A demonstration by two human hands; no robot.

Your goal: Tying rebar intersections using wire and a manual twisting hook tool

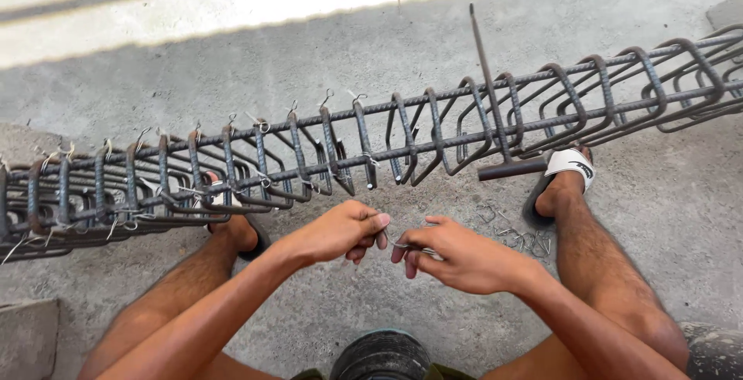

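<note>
Concrete floor (325, 63), both hands (402, 247) pinching tie wire (410, 247).

No packages, labels, signs or screens in view.

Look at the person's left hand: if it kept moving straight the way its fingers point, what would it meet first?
The left hand points rightward at the right hand, so it would probably meet those fingertips and the thin wire piece pinched between both hands first. The gap looks small, though depth is unclear.
</note>
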